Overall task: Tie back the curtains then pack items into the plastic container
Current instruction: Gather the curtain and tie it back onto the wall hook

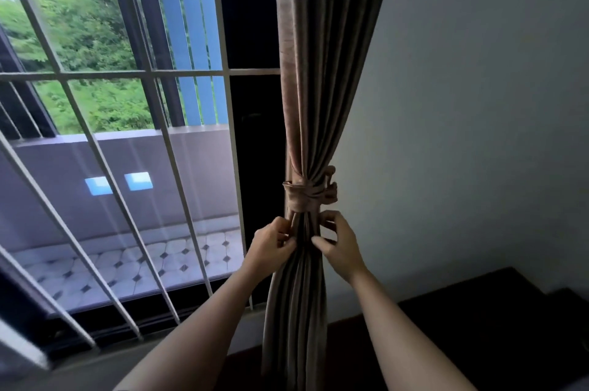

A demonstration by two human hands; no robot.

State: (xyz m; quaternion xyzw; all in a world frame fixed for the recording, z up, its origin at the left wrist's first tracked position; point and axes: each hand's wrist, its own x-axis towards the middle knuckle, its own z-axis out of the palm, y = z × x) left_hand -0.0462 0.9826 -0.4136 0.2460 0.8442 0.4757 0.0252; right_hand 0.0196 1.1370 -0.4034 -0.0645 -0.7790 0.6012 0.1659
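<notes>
Since both hands grasp the curtain (296, 311) just below its tie-back (301, 199), the main risk sits in the pull. The left hand (274, 242) pinches the left-side folds between thumb and curled fingers. The right hand (339, 244) does likewise on the right-side folds, thumb towards the middle.

Judgement: a hard downward tug while dressing the folds could drag cloth through the band, loosen the knot (330, 186) on its right side, or let the band slide down the bundle. Uneven pull from one hand could skew the gather. Whether the band is fixed to a hook cannot be told. The plastic container is not in view, and packing is not yet begun.

Materials:
- **Curtain:** heavy, matt, pinkish-brown cloth in deep lengthwise pleats, pinched to a narrow waist at the band and flaring above and below.
- **Tie-back:** a strip of like cloth wrapped round the bundle, its ends bunched in a lumpy knot.
- **Near right:** a dark flat surface (478, 327), its detail lost in shadow.
- **Right of the curtain:** a plain, smooth painted wall (462, 104).
- **Left:** a pale grille (224, 72) of slim straight bars.
- **Beyond:** a balcony floor (159, 260) of pale tiles with small dark diamond insets, then green foliage (89, 24).
</notes>
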